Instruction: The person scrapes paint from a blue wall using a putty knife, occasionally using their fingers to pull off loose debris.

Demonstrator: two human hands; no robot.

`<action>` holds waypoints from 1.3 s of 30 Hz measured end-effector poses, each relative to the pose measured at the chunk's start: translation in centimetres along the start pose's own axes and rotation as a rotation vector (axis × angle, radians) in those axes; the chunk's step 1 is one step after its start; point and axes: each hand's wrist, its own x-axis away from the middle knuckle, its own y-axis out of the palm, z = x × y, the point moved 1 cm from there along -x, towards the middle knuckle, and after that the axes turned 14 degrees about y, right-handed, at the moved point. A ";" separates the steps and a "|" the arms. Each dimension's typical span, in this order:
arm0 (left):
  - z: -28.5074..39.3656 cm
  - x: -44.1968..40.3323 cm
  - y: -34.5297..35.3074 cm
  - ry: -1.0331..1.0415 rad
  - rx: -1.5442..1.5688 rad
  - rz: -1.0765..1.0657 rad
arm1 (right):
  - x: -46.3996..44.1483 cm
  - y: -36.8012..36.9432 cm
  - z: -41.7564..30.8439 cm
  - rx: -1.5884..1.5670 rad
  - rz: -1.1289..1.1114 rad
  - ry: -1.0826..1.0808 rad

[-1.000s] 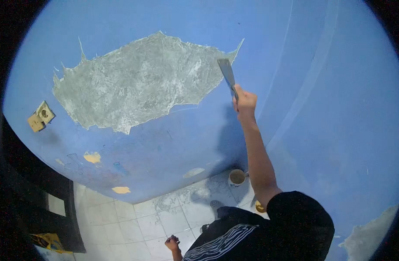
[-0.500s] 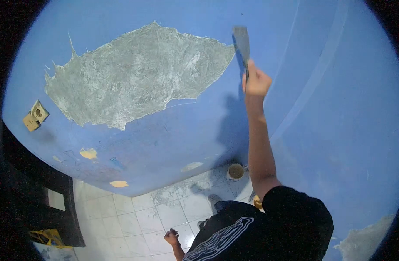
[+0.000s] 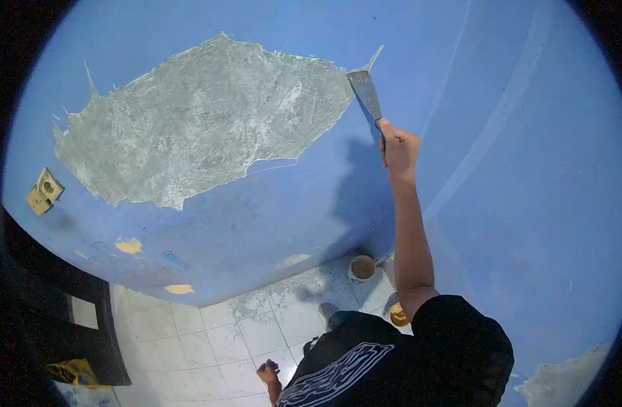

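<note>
My right hand is closed round the handle of a scraper, with the arm stretched up toward the blue wall. The wide blade lies at the right end of a large grey bare patch, just below a thin pale spike on the paint. Low in the view, over the floor, hangs my left hand, its fingers curled; whether they hold anything is too small to make out.
A round bucket stands on the tiled floor by the wall, with a yellow round object near my right arm. A socket is on the wall at left. Another grey patch shows at lower right.
The scraper swung up and right off the patch's edge, then came back down to its right end. A new pale spike shows there. The whole view has shifted slightly.
</note>
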 end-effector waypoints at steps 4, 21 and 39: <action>3.1 -5.8 2.6 0.225 -0.129 -0.112 | -0.5 -0.4 -0.6 0.012 -0.004 0.080; 61.0 4.6 55.3 0.650 0.729 -0.808 | -1.3 -1.5 0.2 0.117 -0.184 0.175; 61.5 5.6 58.1 0.792 0.629 -0.452 | -2.9 -2.8 0.3 -0.062 -0.272 0.238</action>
